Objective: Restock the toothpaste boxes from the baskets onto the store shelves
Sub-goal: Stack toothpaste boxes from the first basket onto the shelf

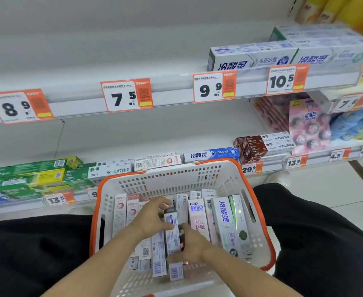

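Basket (pixel 230 179): one. Hands: two. Upper-shelf price tags (pixel 127 95): four in the near row (a fifth sits further right). Toothpaste boxes: too crowded to count.

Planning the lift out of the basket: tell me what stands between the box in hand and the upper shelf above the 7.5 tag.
Nothing visible does. Both hands, left hand and right hand, hold the white box in the basket; the upper shelf there is bare.

Both hands, left (pixel 152 218) and right (pixel 192 246), grip a white toothpaste box (pixel 172 233) inside an orange-rimmed white plastic basket (pixel 208 174).
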Available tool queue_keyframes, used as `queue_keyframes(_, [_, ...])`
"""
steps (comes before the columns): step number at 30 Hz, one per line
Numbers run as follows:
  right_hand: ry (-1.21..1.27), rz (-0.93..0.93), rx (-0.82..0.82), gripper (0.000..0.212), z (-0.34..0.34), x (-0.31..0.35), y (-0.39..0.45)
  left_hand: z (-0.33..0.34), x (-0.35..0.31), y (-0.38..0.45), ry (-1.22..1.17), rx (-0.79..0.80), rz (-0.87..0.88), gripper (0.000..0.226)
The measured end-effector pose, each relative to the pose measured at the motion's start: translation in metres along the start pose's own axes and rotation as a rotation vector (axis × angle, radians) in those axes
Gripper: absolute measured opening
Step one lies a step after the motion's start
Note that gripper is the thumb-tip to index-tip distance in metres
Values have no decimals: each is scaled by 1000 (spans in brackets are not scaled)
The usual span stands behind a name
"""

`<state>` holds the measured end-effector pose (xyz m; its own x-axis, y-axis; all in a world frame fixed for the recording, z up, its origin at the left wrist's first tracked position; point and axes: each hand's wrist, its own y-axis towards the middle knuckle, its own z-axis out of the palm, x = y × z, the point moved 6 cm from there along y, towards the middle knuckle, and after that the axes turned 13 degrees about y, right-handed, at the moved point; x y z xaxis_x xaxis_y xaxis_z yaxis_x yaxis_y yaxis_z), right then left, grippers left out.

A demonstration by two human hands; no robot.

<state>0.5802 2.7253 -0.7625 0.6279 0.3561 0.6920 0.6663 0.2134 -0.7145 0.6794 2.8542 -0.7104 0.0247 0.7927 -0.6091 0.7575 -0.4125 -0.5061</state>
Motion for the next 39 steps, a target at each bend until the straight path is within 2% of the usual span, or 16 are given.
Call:
queue_keyframes(2, [43, 0, -49, 80, 2, 0, 3, -4, 3, -5, -38, -28, 2, 49])
queue_keyframes(5, [166, 33, 26, 77, -5, 6, 4, -13, 8, -10, -103, -85, -8, 43])
queue_keyframes(7, [335, 64, 99, 66, -18, 19, -1, -18, 15, -12, -299, -70, -78, 51])
queue_keyframes(10, [576, 91, 239, 46, -34, 40, -14, -14, 12, -15, -741, 92, -190, 66])
queue_keyframes(14, [711, 71, 257, 48, -51, 54, -21, -16, -4, -17, -874, 122, -210, 60])
queue_keyframes(18, [739, 52, 225, 50, -57, 51, -23, -7, -15, -17, -924, 251, -179, 47])
queue_keyframes(21, [706, 87, 236, 54, -51, 51, -25, 2, -17, -18, -914, 238, -214, 45])
queue_keyframes(23, [618, 75, 172, 57, -49, 54, -25, 5, -17, -17, -878, 152, -239, 43])
queue_keyframes(25, [509, 41, 8, 64, -56, 50, -18, 4, -14, -14, -815, 55, -237, 42])
queue_keyframes(26, [471, 29, -63, 65, -62, 47, -15, 0, -12, -13, -719, 8, -213, 48])
queue_keyframes(29, [396, 6, -175, 57, -79, 39, -12, -6, 5, -6, -228, -60, -119, 81])
queue_keyframes(31, [334, 4, -243, 52, -91, 32, -14, -2, 28, -2, 124, -82, -134, 89])
queue_keyframes(34, [247, 8, -299, 50, -96, 21, -15, 15, 44, -3, 447, 32, -73, 98])
queue_keyframes(39, [128, 42, -268, 61, -88, 1, -9, 25, 34, 2, 570, 90, 35, 96])
